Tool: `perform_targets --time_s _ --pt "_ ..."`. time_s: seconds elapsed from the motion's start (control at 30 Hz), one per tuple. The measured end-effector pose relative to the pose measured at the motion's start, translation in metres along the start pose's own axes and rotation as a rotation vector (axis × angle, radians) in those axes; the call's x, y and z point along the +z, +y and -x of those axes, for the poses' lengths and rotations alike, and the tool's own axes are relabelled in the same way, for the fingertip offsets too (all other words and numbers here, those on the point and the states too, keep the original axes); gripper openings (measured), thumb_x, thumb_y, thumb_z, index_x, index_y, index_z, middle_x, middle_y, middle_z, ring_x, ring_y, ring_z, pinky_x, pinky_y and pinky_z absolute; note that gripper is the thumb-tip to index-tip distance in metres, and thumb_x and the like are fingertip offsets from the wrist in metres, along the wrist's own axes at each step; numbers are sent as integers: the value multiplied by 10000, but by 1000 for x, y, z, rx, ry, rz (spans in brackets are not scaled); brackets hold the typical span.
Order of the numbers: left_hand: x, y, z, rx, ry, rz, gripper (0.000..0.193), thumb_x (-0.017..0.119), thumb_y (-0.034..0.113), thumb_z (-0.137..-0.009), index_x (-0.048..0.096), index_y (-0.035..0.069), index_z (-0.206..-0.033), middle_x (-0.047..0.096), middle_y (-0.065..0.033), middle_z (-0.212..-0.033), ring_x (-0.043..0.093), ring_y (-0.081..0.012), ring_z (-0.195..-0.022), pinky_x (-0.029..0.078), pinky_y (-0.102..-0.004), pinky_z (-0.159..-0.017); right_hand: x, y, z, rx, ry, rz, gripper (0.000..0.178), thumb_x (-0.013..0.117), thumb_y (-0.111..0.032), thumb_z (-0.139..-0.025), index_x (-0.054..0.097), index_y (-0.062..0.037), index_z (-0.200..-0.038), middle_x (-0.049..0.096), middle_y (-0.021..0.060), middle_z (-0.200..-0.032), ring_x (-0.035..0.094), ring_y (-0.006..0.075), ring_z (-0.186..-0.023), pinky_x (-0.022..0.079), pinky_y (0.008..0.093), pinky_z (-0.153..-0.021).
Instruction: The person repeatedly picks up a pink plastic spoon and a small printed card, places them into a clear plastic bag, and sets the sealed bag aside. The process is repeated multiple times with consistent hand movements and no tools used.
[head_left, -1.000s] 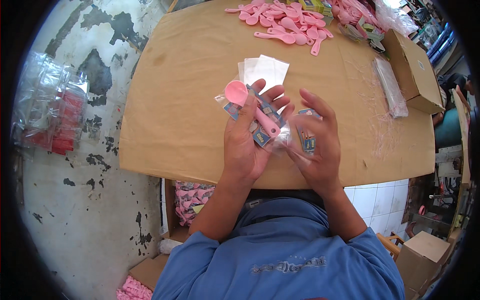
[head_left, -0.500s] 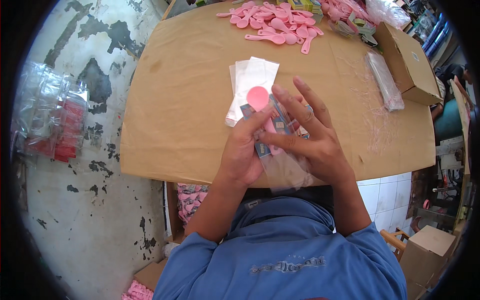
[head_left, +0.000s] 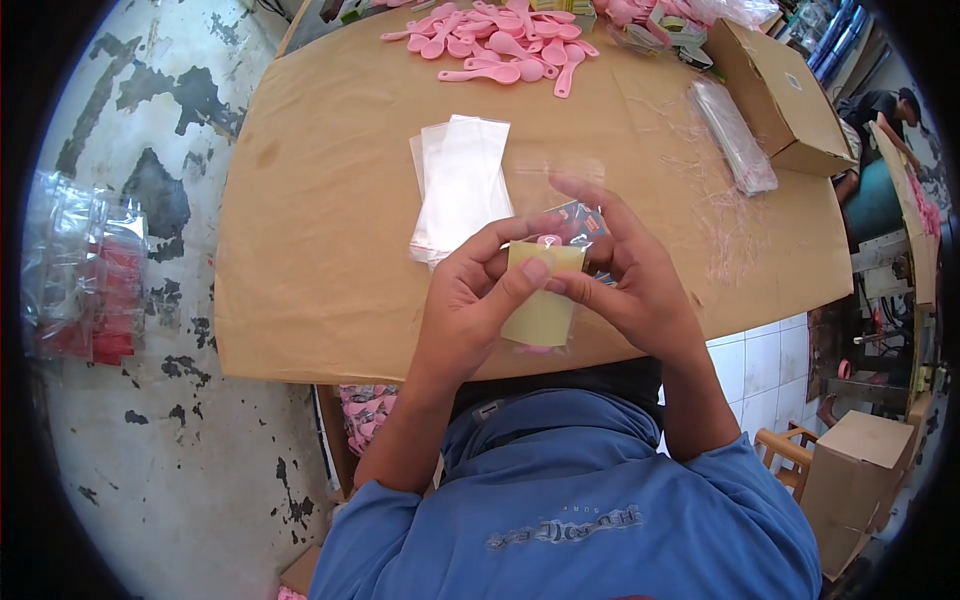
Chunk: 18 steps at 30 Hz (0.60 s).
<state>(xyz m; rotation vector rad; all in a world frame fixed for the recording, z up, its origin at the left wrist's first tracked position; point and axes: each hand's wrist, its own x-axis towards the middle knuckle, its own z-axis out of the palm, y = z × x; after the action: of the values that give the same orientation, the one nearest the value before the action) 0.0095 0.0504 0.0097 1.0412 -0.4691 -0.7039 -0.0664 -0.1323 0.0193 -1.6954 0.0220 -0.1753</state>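
In front of me, just above the table's near edge, both hands hold a small clear plastic bag (head_left: 530, 349) with a pale yellow card (head_left: 540, 320) facing up. Pink plastic shows at its top and bottom edges, apparently a measuring spoon behind the card. My left hand (head_left: 470, 290) pinches the bag, its thumb pressed flat on the card. My right hand (head_left: 640, 285) grips the right side with its thumb, while its index finger stretches upward. Blue printed cards (head_left: 580, 220) lie beyond, partly hidden by the right fingers. Left of them rests a stack of clear-and-white bags (head_left: 465, 185).
Pink measuring spoons (head_left: 500, 45) are heaped at the table's far side. A plastic-wrapped bundle (head_left: 735, 140) and a cardboard box (head_left: 780, 95) stand at the right. Packed red and clear bags (head_left: 90, 270) are at far left. Another person (head_left: 880, 110) is at far right.
The pink spoon and printed card were face up before; now the card's plain yellow back faces up, inside the bag. My right fingers have closed in from their spread pose. The view has shifted slightly.
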Motion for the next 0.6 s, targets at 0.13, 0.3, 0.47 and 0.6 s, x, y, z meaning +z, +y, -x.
perform_targets --time_s 0.13,0.3,0.47,0.6 --pt "1 -7 0 -64 125 -22 465 652 162 -1025 519 -24 -1430 716 -166 -1220 701 -153 -1048 590 -284 -830 8 7 2 19 73 -187 654 787 -99 -903 467 -27 -1467 706 64 -940 620 83 -765 501 269 -703" --pt "1 1 4 -10 171 -123 485 671 128 -1010 512 -5 -1449 739 -204 -1180 707 -165 -1067 578 -293 -874 5 -3 -9 -315 439 292 438 798 -113 -867 621 -39 -1261 652 88 -1009 633 190 -935 517 308 -764" --pt "6 -3 5 133 133 -240 600 680 79 -1001 433 16 -1543 765 -149 -1078 697 -118 -1008 516 -257 -921 6 -13 -20 -622 443 728 303 793 -79 -817 721 -67 -1111 648 117 -1162 592 280 -1033 514 378 -847" --pt "9 -4 8 97 114 -270 632 680 68 -1000 406 19 -1566 759 -106 -1028 674 -85 -974 498 -235 -879 11 -10 -25 -668 476 812 255 782 -46 -791 759 -81 -1042 655 88 -1232 584 296 -1039 508 396 -860"
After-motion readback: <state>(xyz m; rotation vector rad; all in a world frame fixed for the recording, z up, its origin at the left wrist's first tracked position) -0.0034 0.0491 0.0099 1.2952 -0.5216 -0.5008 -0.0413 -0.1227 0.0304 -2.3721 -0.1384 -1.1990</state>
